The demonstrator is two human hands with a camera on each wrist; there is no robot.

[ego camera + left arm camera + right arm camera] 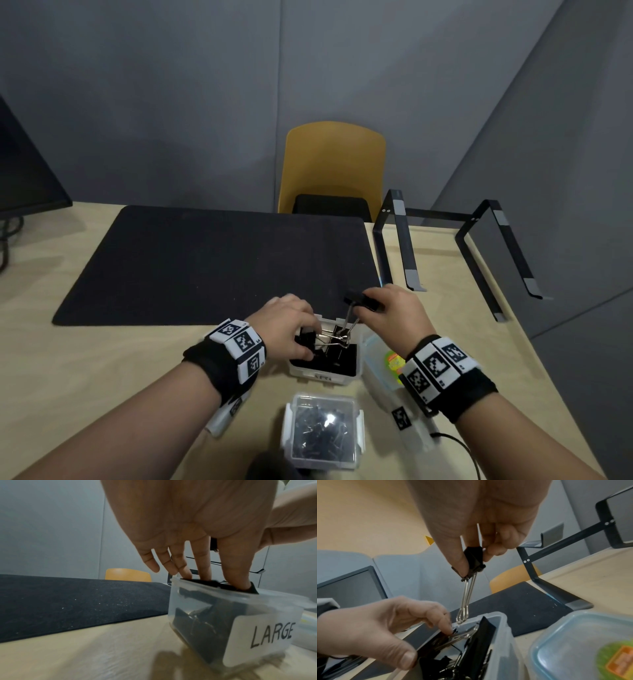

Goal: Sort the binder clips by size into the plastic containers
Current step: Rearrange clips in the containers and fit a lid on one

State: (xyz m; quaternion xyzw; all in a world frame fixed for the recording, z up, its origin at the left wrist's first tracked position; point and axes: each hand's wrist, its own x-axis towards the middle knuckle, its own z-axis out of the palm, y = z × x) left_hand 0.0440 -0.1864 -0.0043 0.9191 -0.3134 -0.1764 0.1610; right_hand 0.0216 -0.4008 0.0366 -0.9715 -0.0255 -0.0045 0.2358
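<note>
Head view: right hand point(397, 310) pinches binder clip point(359, 301), handles hanging straight down into LARGE container point(325, 371) below fingers; left hand point(291, 329) grips clip inside.

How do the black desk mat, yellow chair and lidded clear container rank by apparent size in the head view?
1. Black desk mat
2. Yellow chair
3. Lidded clear container, though its nearness to the camera enlarges it.

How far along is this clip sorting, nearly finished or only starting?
It looks nearly finished. Done: the closed container nearest the person holds many small black clips, and the open container labelled LARGE is already full of big ones. In hand: the right hand holds a large binder clip above that container, while the left hand grips another inside it. Left: no loose clips show on the black mat; a loose lid lies beside the open container.
</note>
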